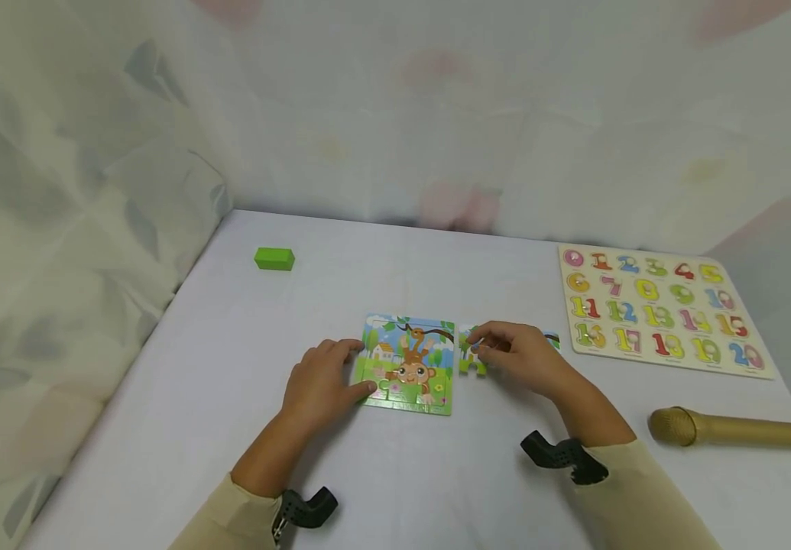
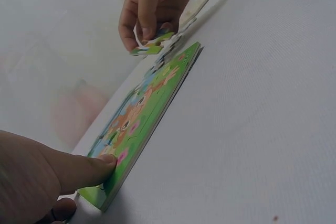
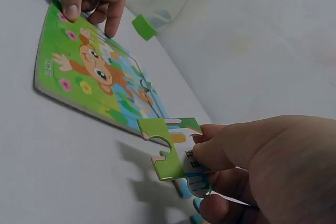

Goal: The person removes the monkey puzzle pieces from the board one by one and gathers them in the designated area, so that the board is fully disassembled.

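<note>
A square puzzle board (image 1: 409,347) with a monkey picture lies flat on the white table. My left hand (image 1: 319,382) rests at its left side, the straight thumb pressing the lower left corner and the index finger touching the upper left edge. Just right of the board, my right hand (image 1: 522,355) pinches a puzzle piece (image 3: 173,161) between thumb and fingers. The right wrist view shows this piece raised and tilted over the table, green with part of a house printed on it. Other puzzle pieces (image 1: 552,339) lie behind the right hand, mostly hidden by it.
A green block (image 1: 274,259) sits at the back left. At the right are a wooden number board (image 1: 663,309) with coloured numerals and, nearer me, a gold microphone (image 1: 739,429). Patterned cloth (image 1: 367,114) hangs behind the table and along its left side.
</note>
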The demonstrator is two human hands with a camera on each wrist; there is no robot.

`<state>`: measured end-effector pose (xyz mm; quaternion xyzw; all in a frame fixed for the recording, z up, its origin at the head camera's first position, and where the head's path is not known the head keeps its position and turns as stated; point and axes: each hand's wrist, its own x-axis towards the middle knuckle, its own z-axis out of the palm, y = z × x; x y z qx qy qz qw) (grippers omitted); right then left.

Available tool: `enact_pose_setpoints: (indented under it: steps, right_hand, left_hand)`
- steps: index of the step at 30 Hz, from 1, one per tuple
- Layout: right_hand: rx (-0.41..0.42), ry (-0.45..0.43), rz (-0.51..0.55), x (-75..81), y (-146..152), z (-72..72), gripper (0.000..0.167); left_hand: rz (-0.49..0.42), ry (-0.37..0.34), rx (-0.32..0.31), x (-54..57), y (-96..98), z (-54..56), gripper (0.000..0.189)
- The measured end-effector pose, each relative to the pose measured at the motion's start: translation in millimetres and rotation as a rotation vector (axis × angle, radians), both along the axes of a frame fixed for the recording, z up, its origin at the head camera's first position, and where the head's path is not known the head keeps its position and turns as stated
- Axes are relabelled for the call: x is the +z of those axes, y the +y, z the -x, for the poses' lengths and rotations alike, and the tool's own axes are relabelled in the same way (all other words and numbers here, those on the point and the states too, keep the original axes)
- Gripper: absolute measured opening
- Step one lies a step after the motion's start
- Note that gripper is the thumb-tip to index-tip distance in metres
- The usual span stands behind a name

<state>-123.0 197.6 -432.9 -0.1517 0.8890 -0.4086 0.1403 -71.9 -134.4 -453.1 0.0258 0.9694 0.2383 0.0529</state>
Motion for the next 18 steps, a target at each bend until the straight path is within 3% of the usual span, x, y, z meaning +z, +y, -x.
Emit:
enact_pose_setpoints:
  steps: [8,18]
  right_hand:
    - [-0.001,0.022,-0.02,-7.5,6.6,-6.4,0.016]
    - [-0.03,0.118,-0.066,-15.7,-1.4,-15.1,0.02]
  left_hand:
    - [0.013,-0.005,0.008,-0.7,-1.0,-0.2,0.07]
    - [0.007,-0.005,0.0,0.3,0.2,0.4,0.07]
